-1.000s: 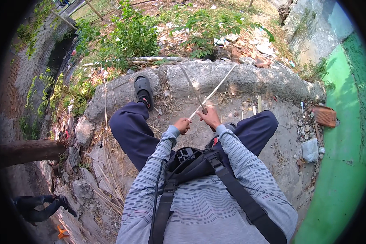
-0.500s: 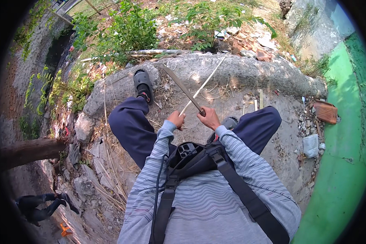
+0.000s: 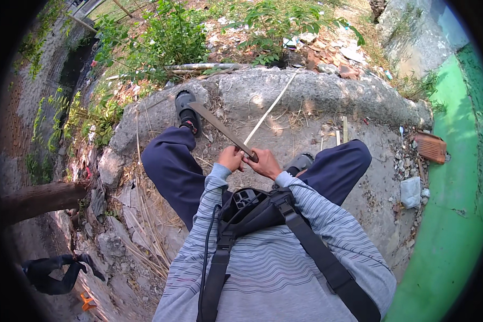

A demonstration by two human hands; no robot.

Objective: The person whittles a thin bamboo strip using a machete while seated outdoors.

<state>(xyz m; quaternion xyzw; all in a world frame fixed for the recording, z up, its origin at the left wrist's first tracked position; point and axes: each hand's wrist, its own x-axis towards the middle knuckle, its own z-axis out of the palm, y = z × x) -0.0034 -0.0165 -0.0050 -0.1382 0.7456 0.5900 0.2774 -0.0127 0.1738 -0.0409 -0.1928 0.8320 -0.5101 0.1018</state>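
Note:
Both hands are close together in front of my body, between my bent knees. My left hand (image 3: 231,159) is closed on the near end of a thin, pale strip that looks like split bamboo (image 3: 270,109). The strip slants away to the far right, its far end over the rough stone ledge. In my right hand (image 3: 265,164) is the handle of a long-bladed knife (image 3: 217,124). Its brown-grey blade points to the far left, the tip near my left shoe (image 3: 187,107). The blade's base crosses the strip's near end, right by my fingers.
A stone ledge (image 3: 327,96) curves across in front. Long dry strips (image 3: 145,231) lie on the ground at left. Rubble, a reddish-brown block (image 3: 430,147) and a white bag (image 3: 410,192) line the green wall base (image 3: 440,231) at right. Another person's legs (image 3: 59,272) show at lower left.
My right hand has come left and nearer with the knife, up against my left hand. The blade has swung left and lower; its crossing with the strip is now beside my fingers.

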